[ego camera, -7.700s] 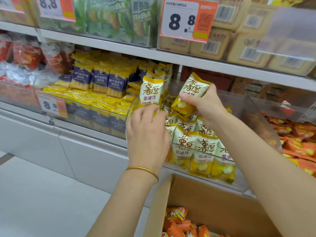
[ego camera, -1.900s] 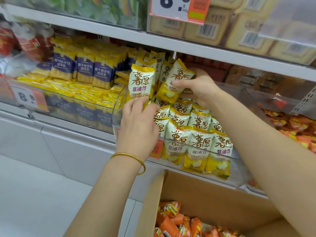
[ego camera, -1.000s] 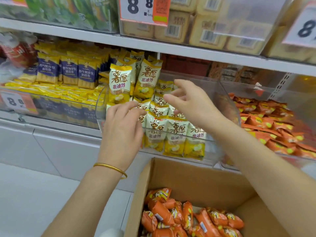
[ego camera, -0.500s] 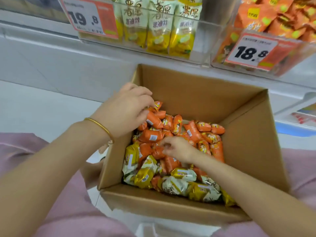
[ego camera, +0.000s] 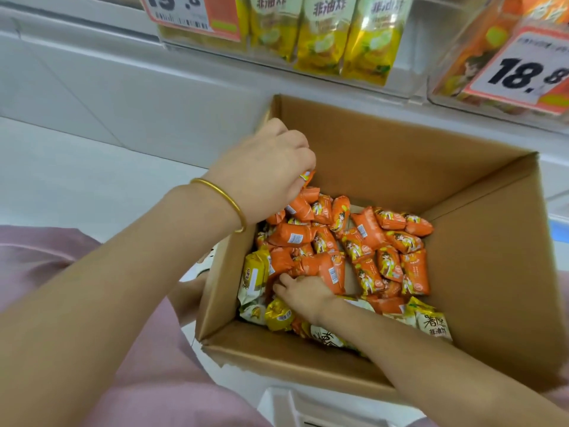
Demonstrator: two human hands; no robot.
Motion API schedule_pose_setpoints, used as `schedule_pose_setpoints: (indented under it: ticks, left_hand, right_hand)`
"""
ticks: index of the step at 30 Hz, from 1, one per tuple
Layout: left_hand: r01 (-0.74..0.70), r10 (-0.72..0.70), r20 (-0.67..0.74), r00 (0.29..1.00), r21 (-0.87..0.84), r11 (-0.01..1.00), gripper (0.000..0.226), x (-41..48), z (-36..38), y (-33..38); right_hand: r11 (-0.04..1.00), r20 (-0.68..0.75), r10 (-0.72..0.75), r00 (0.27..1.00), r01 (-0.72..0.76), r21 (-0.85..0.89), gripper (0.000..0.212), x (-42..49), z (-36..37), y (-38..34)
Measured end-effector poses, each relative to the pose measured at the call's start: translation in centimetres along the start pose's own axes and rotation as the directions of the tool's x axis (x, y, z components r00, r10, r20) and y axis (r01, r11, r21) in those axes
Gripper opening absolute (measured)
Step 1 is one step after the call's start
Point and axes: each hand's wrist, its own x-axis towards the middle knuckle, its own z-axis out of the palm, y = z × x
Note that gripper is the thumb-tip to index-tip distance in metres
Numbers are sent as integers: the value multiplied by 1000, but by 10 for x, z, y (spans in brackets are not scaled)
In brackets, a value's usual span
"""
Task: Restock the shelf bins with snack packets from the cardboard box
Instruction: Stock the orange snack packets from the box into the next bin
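The orange packets (ego camera: 363, 241) lie heaped in the far half of the box (ego camera: 400, 161), with yellow packets (ego camera: 431, 326) along its near side. The left hand (ego camera: 264, 171) hangs at the box's left wall, fingers curled round one of the orange packets, whose end pokes out below. The right hand (ego camera: 303, 292) is down in the heap. Its fingertips are buried, so I cannot tell if it has a grip. I'd gather only orange ones, pinch them by the body so none slip, and lift both handfuls to the orange bin (ego camera: 462, 57) up right, not the yellow bin (ego camera: 326, 35).
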Motion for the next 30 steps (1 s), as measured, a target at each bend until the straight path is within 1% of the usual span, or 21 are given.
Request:
schedule_pose_setpoints:
  ticks: [2, 3, 5, 7, 9, 12, 15, 18, 19, 21, 22, 24, 30]
  left_hand:
    - [2, -2, -1, 1000, 6, 1000, 32, 1, 0, -1]
    - [-1, 1, -3, 1000, 6, 1000, 32, 1, 0, -1]
    - [3, -3, -3, 1000, 6, 1000, 32, 2, -2, -1]
    - [10, -10, -14, 1000, -2, 1000, 32, 3, -4, -1]
    - [14, -14, -15, 1000, 0, 1000, 32, 4, -5, 0]
    - [16, -16, 10, 1000, 16, 1000, 34, 7, -5, 2]
    - [20, -20, 15, 1000, 23, 1000, 35, 8, -6, 2]
    - [24, -24, 7, 1000, 35, 999, 35, 9, -6, -1]
    - [25, -26, 9, 1000, 38, 999, 35, 9, -6, -1]
    - [30, -31, 17, 999, 48, 998, 35, 10, -6, -1]
    - [33, -34, 22, 999, 52, 998, 35, 11, -5, -1]
    - [31, -32, 26, 999, 56, 998, 35, 11, -5, -2]
    - [19, -20, 61, 998, 30, 999, 36, 10, 0, 0]
  right_hand:
    - [999, -77, -11, 997, 9, -33, 46, -3, -3, 3]
    - [999, -138, -37, 990, 33, -32, 47, -7, -6, 7]
    - [996, -266, -88, 960, 85, -20, 54, -14, -15, 16]
    - [991, -314, -122, 942, 135, 20, 59, -12, -25, 21]
    - [980, -273, -146, 951, 176, 89, 59, -2, -36, 20]
    - [963, -133, -176, 975, 199, 184, 62, 17, -45, 12]
    - [972, -58, -185, 981, 191, 139, 65, 28, -48, 6]
    - [982, -37, -176, 984, 178, 56, 66, 28, -54, 5]
    - [982, -28, -173, 984, 175, 67, 65, 27, -53, 5]
    - [971, -8, -164, 986, 163, 175, 63, 25, -47, 3]
    - [960, -9, -167, 986, 165, 228, 62, 23, -44, 2]
    - [948, -37, -173, 984, 177, 265, 59, 19, -39, 2]
    - [952, -157, -165, 974, 199, 233, 57, -6, -43, 18]
